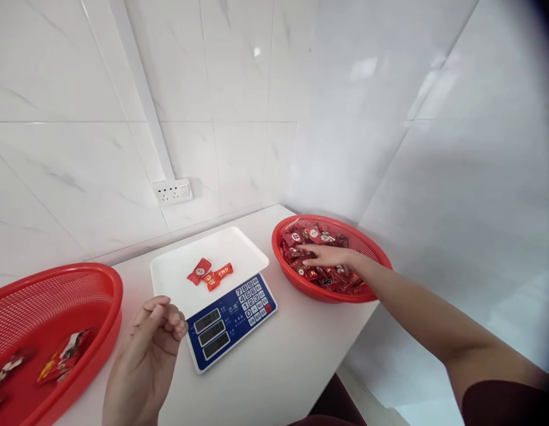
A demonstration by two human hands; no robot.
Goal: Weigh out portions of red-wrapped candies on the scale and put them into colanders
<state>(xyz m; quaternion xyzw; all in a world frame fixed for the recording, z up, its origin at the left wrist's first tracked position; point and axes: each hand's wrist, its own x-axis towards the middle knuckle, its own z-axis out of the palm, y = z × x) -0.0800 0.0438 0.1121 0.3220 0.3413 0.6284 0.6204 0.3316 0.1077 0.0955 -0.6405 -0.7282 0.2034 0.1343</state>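
My left hand [145, 349] is raised at the near left corner of the scale, palm up, its fingers curled in and the thumb against them, with nothing visible in it. My right hand [325, 255] reaches into the right red basket [376, 254], its fingers apart over a heap of wrapped red candies [336, 278]. Between the hands stands a scale with a blue panel [232, 322] and a white tray [172, 269]. A dark red candy [199, 271] and orange-red candies [218, 276] lie on the tray.
At the left edge is another red basket [117, 296] with a few wrapped candies [64, 358] inside. The white table [257, 378] meets a tiled wall behind, where a socket [173, 191] is mounted. A pale wall rises at the right.
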